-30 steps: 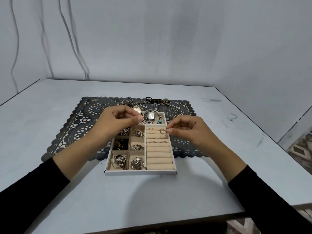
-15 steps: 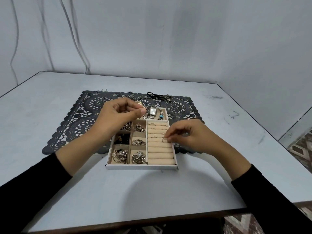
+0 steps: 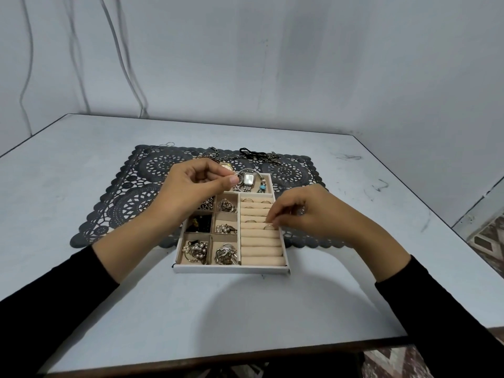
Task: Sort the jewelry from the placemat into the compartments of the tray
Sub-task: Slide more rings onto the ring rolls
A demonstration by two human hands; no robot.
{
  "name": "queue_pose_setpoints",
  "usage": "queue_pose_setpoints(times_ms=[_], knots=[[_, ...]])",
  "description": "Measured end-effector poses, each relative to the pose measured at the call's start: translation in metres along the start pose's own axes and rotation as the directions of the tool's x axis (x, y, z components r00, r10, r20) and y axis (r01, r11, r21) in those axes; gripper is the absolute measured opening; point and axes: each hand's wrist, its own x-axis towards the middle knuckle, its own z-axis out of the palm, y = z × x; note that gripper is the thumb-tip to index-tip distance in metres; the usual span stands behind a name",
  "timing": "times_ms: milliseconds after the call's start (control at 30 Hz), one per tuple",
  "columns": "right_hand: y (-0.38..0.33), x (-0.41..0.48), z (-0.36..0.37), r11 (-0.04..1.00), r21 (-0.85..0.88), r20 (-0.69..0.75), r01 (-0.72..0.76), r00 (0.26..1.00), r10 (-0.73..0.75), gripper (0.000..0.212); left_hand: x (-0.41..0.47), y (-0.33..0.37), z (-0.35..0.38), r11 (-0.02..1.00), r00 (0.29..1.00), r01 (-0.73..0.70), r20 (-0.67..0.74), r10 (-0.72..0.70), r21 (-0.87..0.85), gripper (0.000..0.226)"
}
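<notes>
A white tray (image 3: 231, 268) with beige compartments lies on the near edge of a dark lace placemat (image 3: 131, 192). Its small left cells hold earrings and charms; the top cell holds a square-faced watch (image 3: 248, 179). My left hand (image 3: 196, 184) hovers over the tray's upper left, thumb and forefinger pinched on a thin ring (image 3: 240, 178). My right hand (image 3: 302, 211) rests over the ring rolls on the right, fingertips touching a ring (image 3: 268, 227) seated in a slot; I cannot tell whether they still grip it. More rings sit in the upper slots.
Chains and a black cord (image 3: 253, 152) lie along the placemat's far edge, with thin hoops (image 3: 166, 145) at its far left corner. The grey table (image 3: 245, 309) meets a wall behind; its right edge drops to a patterned floor.
My right hand has come down from above the upper ring rolls to a slot further toward me, and a ring now sits there. My left hand has stayed pinched near the watch.
</notes>
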Motion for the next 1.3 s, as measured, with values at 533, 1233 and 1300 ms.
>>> queue_pose_setpoints(times_ms=[533, 1233, 1300], knots=[[-0.005, 0.005, 0.003, 0.998, -0.061, 0.077, 0.001, 0.997, 0.004, 0.012, -0.001, 0.000, -0.001, 1.000, 1.000, 0.017, 0.000, -0.017, 0.003, 0.022], [0.061, 0.020, 0.020, 0.967, 0.041, -0.464, -0.250, 0.853, 0.240, 0.029, -0.006, -0.005, 0.010, 0.990, 0.984, -0.007, 0.179, -0.018, 0.139, 0.016], [0.065, 0.019, 0.023, 0.962, -0.060, -0.431, -0.267, 0.876, 0.217, 0.035, -0.005, -0.006, 0.011, 0.984, 0.976, -0.021, 0.219, -0.018, 0.175, 0.016]])
